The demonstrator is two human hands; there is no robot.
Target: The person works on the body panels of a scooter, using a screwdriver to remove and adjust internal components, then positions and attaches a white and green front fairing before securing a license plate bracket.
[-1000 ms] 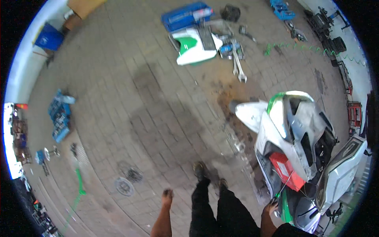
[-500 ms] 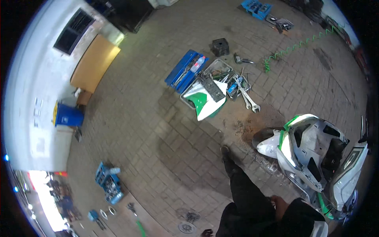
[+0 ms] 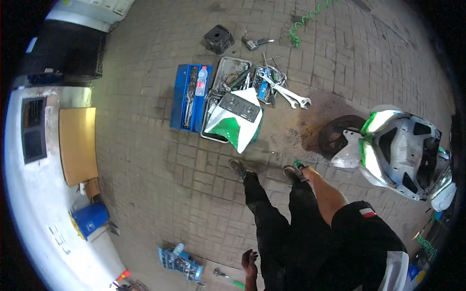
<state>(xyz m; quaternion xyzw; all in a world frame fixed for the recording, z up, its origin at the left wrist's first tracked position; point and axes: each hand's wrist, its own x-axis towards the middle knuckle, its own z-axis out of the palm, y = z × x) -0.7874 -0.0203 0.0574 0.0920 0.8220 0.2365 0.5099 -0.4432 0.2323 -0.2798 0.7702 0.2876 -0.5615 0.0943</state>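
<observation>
Right-hand grip (image 3: 305, 172) is wrapping around a green-handled tool (image 3: 298, 164), which is showing just beside 1 shoe (image 3: 292, 171) as seen from above; its far end is too small to tell. Left-hand grip (image 3: 249, 260) is hanging low at the other side of the legs (image 3: 272, 208), fingers loosely bent, holding nothing. Legs are standing between the 2 hands. On the paved floor (image 3: 194, 203) ahead, a white-and-green panel (image 3: 227, 127) is lying over a metal tray (image 3: 213, 139), partly blocking it, with a dark flat piece (image 3: 240, 106) resting on top. Blue toolbox (image 3: 179, 99) is sitting at its left, carrying a clear bottle (image 3: 201, 81). 2 wrenches (image 3: 285, 91) are lying at its right; a black block (image 3: 218, 40) and power tool (image 3: 255, 43) are lying beyond. Scooter (image 3: 374, 169) is taking up the right side, front wheel (image 3: 327, 137) near the right arm. Blue tool case (image 3: 182, 264) is lying lower left, a blue bin (image 3: 91, 219) standing by the wall.
</observation>
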